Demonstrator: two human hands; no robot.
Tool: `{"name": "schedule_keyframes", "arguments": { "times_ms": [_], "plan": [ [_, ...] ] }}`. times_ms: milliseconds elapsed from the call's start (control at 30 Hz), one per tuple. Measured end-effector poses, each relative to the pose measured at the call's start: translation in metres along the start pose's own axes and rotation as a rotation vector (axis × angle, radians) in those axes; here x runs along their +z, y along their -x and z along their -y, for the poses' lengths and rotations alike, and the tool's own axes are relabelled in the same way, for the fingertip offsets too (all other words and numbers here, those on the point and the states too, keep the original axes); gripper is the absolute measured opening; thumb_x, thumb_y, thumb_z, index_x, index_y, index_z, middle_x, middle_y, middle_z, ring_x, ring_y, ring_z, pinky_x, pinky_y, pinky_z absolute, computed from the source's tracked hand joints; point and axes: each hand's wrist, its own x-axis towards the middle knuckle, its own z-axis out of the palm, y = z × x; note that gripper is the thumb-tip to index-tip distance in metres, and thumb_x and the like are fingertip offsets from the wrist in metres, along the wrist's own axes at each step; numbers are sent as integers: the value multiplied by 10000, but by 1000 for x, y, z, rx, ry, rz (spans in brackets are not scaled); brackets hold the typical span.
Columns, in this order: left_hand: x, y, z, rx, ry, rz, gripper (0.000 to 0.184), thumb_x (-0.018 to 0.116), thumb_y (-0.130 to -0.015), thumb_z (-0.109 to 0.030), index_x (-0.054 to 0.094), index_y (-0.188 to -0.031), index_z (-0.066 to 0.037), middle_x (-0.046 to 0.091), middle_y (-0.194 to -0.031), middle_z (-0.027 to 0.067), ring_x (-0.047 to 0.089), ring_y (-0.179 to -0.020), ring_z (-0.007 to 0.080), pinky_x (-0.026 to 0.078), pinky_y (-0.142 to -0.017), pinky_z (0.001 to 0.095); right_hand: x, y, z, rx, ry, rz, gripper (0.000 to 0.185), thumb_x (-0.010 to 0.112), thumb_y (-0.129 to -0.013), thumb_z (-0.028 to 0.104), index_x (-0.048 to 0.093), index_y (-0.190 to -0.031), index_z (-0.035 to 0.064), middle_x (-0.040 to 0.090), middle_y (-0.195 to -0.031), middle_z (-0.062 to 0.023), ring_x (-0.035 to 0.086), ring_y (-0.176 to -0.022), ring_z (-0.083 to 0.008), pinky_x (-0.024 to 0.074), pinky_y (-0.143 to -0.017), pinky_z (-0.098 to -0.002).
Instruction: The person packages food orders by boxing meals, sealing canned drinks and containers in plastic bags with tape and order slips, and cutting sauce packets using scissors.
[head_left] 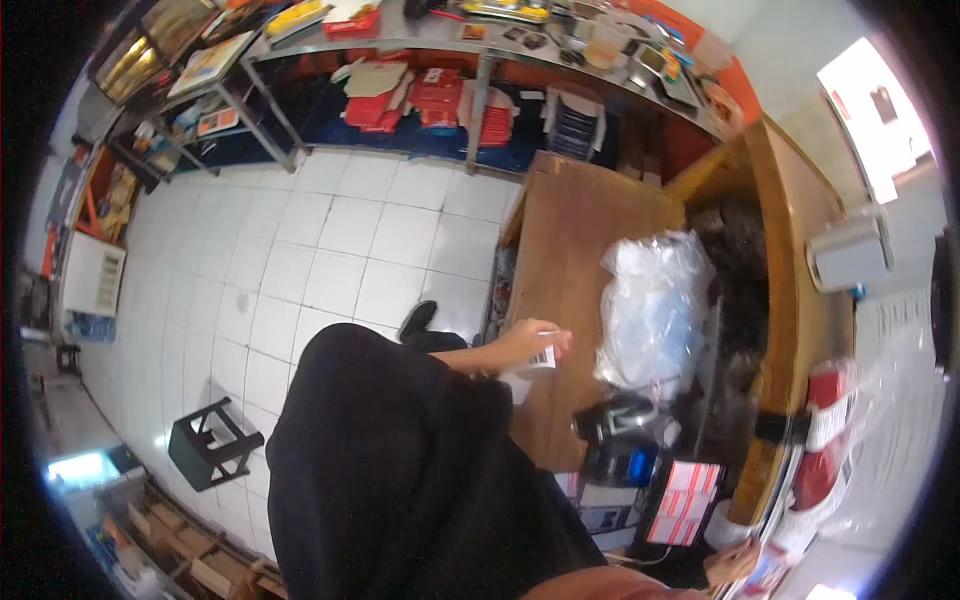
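Observation:
My left hand (531, 344) is closed on a small white paper slip (543, 358) with dark print, held above the brown desk (565, 225). To its right, a bundle of clear plastic bags (655, 300) lies on the desk. My right hand (735, 563) is at the lower right, its fingers curled by the desk's far side; what they hold, if anything, I cannot make out. Nearby stand a black device (625, 455) with a blue light and a screen (685, 502) showing red and white tiles.
Red and white wrapped packages (825, 440) are at the right beyond a wooden panel (775, 290). A metal-legged workbench (400, 40) with trays and containers runs along the back, stacked red boxes (375, 95) beneath it. A black stool (213, 443) stands on the white tiled floor.

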Motion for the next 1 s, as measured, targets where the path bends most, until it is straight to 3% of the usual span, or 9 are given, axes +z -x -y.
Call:
{"name": "schedule_keyframes", "arguments": {
  "times_ms": [67, 167, 233, 367, 467, 667, 833, 867, 1000],
  "plan": [
    [-33, -10, 3, 60, 111, -100, 366, 411, -840, -361, 581, -808, -39, 538, -626, 2, 482, -543, 49, 379, -493, 180, 3, -7, 12, 178, 105, -45, 300, 462, -794, 321, 588, -843, 53, 553, -780, -161, 523, -691, -323, 413, -618, -412],
    [-82, -27, -11, 103, 153, -267, 375, 360, -853, -375, 553, -804, -58, 500, -640, -1, 462, -556, 66, 368, -495, 198, 24, 9, -3, 368, -162, -85, 162, 472, -825, 169, 592, -782, 69, 567, -773, -86, 527, -742, -272, 420, -670, -392],
    [-119, -41, -25, 238, 43, -378, 383, 332, -860, -381, 540, -807, -64, 484, -650, -1, 458, -573, 73, 368, -515, 207, 19, 22, -10, 236, 114, -11, 157, 492, -806, 181, 597, -788, 65, 569, -756, -99, 522, -723, -282, 416, -661, -397],
    [-217, -80, -44, 488, -311, -544, 426, 265, -871, -394, 530, -809, -66, 443, -592, -6, 425, -530, 70, 340, -486, 208, 16, -7, 50, 298, 233, 9, 142, 498, -803, 157, 591, -809, 49, 568, -771, -107, 526, -730, -276, 420, -660, -381],
    [-284, -124, -74, 121, 136, -530, 418, 266, -870, -395, 531, -811, -77, 427, -556, -16, 394, -471, 53, 304, -418, 192, 11, -54, 106, 350, 345, 15, 134, 502, -800, 138, 586, -824, 37, 568, -783, -112, 529, -734, -272, 422, -659, -370],
    [-398, -209, -138, 294, 218, -455, 268, 289, -860, -265, 487, -868, -85, 444, -564, -15, 455, -490, 75, 345, -436, 191, 38, -175, 211, 379, 432, -18, 126, 510, -796, 102, 577, -856, 13, 568, -806, -123, 535, -743, -263, 428, -658, -347],
    [-437, -275, -176, 442, 192, -517, 235, 327, -671, -61, 386, -898, -73, 444, -654, 18, 467, -559, 79, 376, -464, 178, 118, -271, 368, 221, 210, 10, 120, 511, -782, 46, 572, -871, -7, 571, -817, -130, 544, -745, -254, 435, -665, -322],
    [-434, -281, -192, 338, 284, -450, 267, 341, -652, 1, 385, -904, -75, 437, -671, 16, 452, -589, 65, 372, -491, 176, 144, -293, 412, 165, 138, 32, 117, 507, -772, 15, 573, -864, -12, 575, -812, -131, 548, -740, -251, 439, -674, -313],
    [-443, -341, -184, 373, -192, -474, 105, 411, -760, -8, 436, -856, -45, 497, -718, 29, 472, -641, 63, 382, -549, 182, 259, -335, 480, 401, -377, 162, 117, 525, -761, 7, 575, -864, -11, 580, -822, -129, 557, -728, -214, 445, -634, -271]
  ]
}}
